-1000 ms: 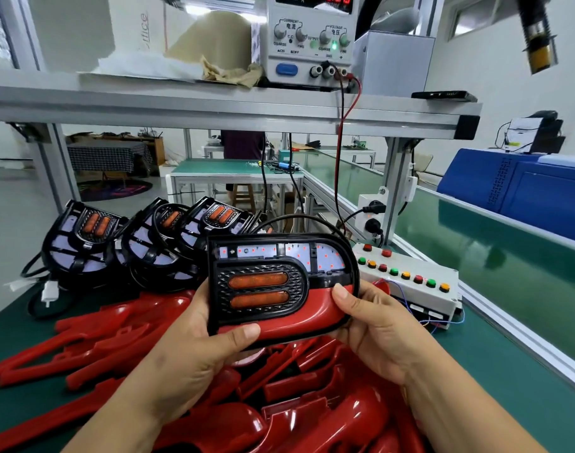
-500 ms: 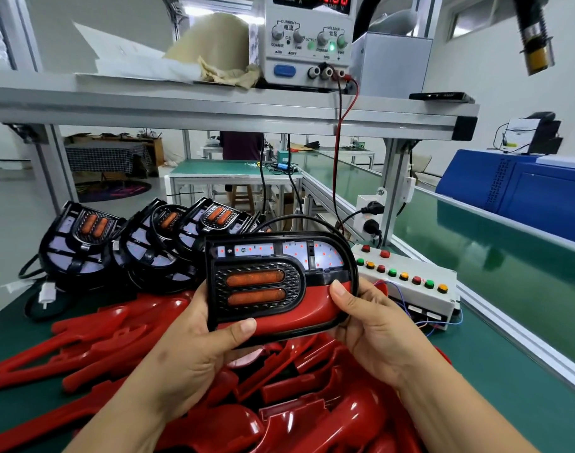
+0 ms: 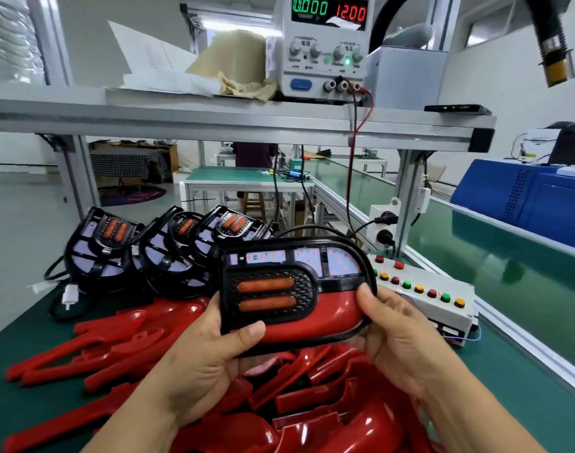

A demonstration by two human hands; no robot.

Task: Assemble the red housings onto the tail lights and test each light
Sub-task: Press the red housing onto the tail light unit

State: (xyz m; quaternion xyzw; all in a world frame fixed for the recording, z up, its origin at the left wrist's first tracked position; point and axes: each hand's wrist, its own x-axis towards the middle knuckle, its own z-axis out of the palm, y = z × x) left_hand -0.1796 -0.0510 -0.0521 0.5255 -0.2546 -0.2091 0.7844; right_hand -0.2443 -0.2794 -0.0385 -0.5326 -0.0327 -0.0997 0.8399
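I hold a black tail light [image 3: 273,289] with two orange lenses upright in front of me, a red housing [image 3: 328,318] fitted over its lower part. Small red LEDs glow along its white top strip. My left hand [image 3: 210,361] grips its lower left corner, thumb on the front. My right hand [image 3: 397,338] grips its right end, thumb on the black rim. A pile of loose red housings [image 3: 116,348] lies below my hands. Three bare tail lights [image 3: 106,243] stand in a row behind.
A white test box with coloured buttons [image 3: 423,295] sits to the right on the green bench [image 3: 24,407]. A power supply [image 3: 325,47] reading 12.00 stands on the overhead shelf [image 3: 214,119], leads hanging down. A green conveyor [image 3: 508,256] runs along the right.
The tail light and both hands have stayed nearly in place. My view has tipped up slightly, showing more of the power supply display.
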